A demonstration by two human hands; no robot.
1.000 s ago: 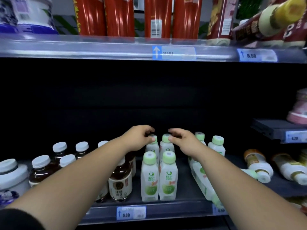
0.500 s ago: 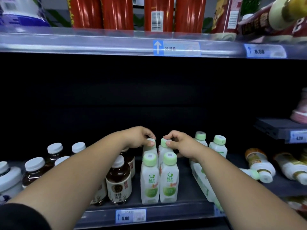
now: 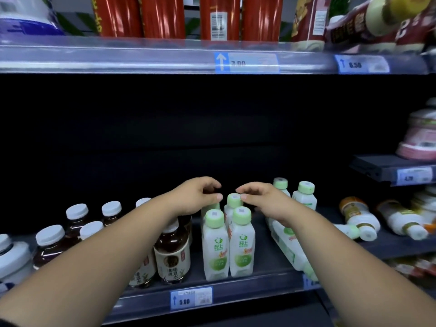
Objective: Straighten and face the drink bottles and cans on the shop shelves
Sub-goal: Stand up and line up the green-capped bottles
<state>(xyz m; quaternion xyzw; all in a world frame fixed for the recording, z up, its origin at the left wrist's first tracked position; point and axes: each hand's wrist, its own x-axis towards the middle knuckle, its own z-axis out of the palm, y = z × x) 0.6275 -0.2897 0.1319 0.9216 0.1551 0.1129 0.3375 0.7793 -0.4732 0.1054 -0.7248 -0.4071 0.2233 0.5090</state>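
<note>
Behind the front pair, left hand [image 3: 197, 197] hides one green-capped bottle [image 3: 213, 206].

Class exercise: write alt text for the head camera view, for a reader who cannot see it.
Two bare hands, left hand and right hand, reach over upright green-capped white bottles on a shop shelf. Brown tea bottles stand to the left; another white bottle leans tilted under the right forearm, and more lie toppled further right.

Two bare forearms, a dark sleeve [image 3: 9, 323] edge at the left elbow.
</note>
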